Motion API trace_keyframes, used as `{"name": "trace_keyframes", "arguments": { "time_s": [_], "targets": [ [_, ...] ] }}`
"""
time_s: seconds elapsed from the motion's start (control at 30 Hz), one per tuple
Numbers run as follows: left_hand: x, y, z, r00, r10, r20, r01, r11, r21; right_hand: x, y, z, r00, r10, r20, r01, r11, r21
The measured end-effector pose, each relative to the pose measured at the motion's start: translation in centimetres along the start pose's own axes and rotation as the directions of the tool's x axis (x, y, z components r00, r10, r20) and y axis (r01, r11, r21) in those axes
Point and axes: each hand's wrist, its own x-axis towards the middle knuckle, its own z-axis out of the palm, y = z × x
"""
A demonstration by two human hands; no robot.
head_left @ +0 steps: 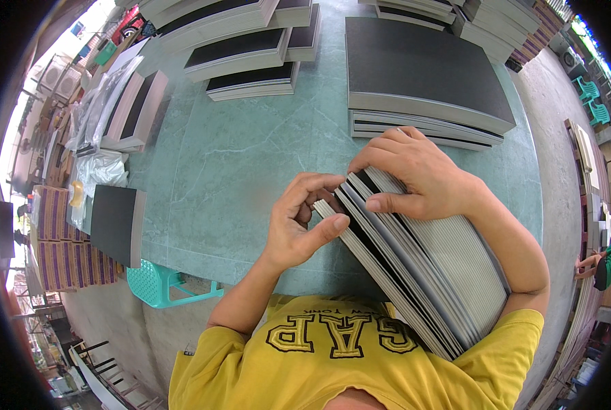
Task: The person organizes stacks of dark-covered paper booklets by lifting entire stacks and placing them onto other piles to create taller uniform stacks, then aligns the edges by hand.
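Pinching the top edges of a thick fanned bundle of grey-and-black flat boards (415, 273), left hand (299, 222) curls thumb and index finger together on the outermost sheet's corner. Right hand (418, 174) lies over the bundle's far edge, fingers spread across several sheet edges, thumb pressed against the side; right forearm wraps around the bundle and hugs it against the yellow shirt (333, 362). Bundle leans tilted from the chest out to the hands, upper end resting over the near part of the green marbled tabletop (230, 171).

Just beyond the right hand: a big stack of black-topped boards with grey edges (422, 75), lying flat, a few thinner sheets stepped out below it. Further beyond the left hand: several smaller black-topped stacks (251, 58) in overlapping rows. Well to the left of the left hand: another black-faced stack (117, 222) hanging over the table edge, crumpled clear plastic wrap (104, 167) beyond it. Below and left of the left hand, off the table: teal plastic stool (162, 283) on the concrete floor.
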Motion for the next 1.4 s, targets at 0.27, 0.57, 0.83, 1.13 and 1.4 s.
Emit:
{"name": "trace_keyframes", "arguments": {
  "time_s": [0.27, 0.57, 0.83, 1.13, 1.4],
  "targets": [
    [0.3, 0.3, -0.2, 1.000, -0.020, -0.014, 0.020, 0.999, 0.025, 0.0, -0.2, -0.3, 1.000, 0.004, 0.000, -0.004, 1.000, -0.013],
    [0.4, 0.6, -0.2, 0.995, -0.072, 0.069, 0.070, 0.997, 0.021, 0.0, -0.1, -0.1, 1.000, -0.002, -0.007, 0.001, 1.000, -0.014],
    [0.1, 0.8, -0.3, 0.993, -0.104, 0.061, 0.106, 0.994, -0.023, -0.1, 0.3, -0.2, 1.000, -0.008, -0.009, 0.008, 1.000, 0.000],
    [0.2, 1.1, -0.1, 0.992, -0.124, 0.037, 0.126, 0.992, -0.033, 0.0, -0.4, -0.3, 0.999, 0.049, -0.008, -0.050, 0.998, -0.031],
    [0.5, 0.4, 1.3, 0.995, -0.039, -0.093, 0.056, 0.982, 0.182, -0.1, -0.3, -0.4, 0.999, 0.053, 0.005, -0.053, 0.998, -0.033]
  ]
}}
